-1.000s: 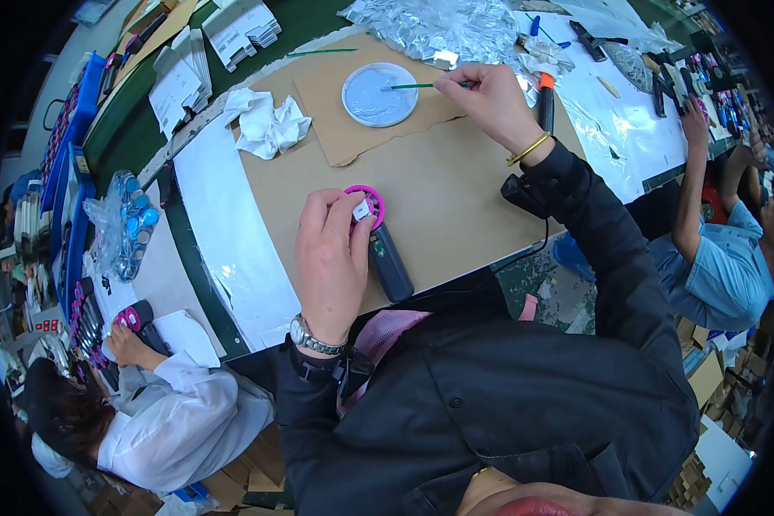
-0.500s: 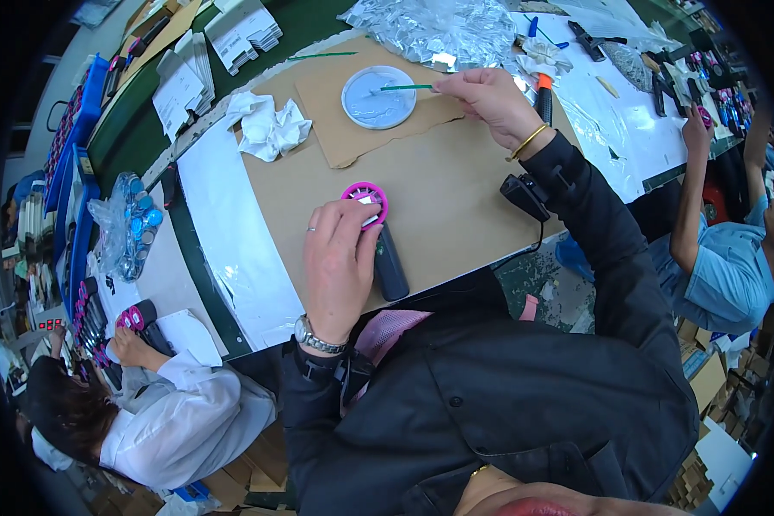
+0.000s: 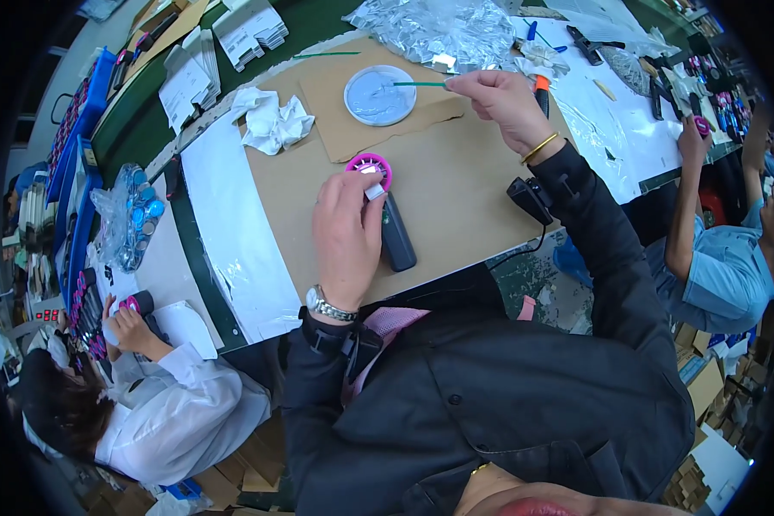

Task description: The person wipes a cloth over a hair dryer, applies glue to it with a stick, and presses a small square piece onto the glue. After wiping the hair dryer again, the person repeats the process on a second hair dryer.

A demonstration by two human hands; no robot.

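Observation:
My right hand (image 3: 500, 103) pinches a thin green stick (image 3: 420, 84), whose far end reaches into a shallow round white dish (image 3: 380, 119) of pale, shiny paste. The dish stands on a torn cardboard piece (image 3: 327, 107). Nearer to me, my left hand (image 3: 346, 228) is closed, with a small whitish piece (image 3: 374, 192) between thumb and fingers. Just beyond its fingertips is the pink round rim (image 3: 378, 162) of a device with a dark grey handle (image 3: 397, 241), lying on the brown board. Whether the fingers also touch the rim, I cannot tell.
Crumpled white tissue (image 3: 275, 125) lies left of the dish, clear plastic bags (image 3: 439, 34) behind it. An orange-and-black handle (image 3: 541, 93) and a hammer (image 3: 589, 43) are at right. Co-workers sit on both sides, one in a white shirt (image 3: 181, 421), one in blue (image 3: 714, 275).
The device has shifted slightly away from me and to the right. My left hand has moved along with it. My right hand and the green stick have drawn slightly right, the tip still over the dish.

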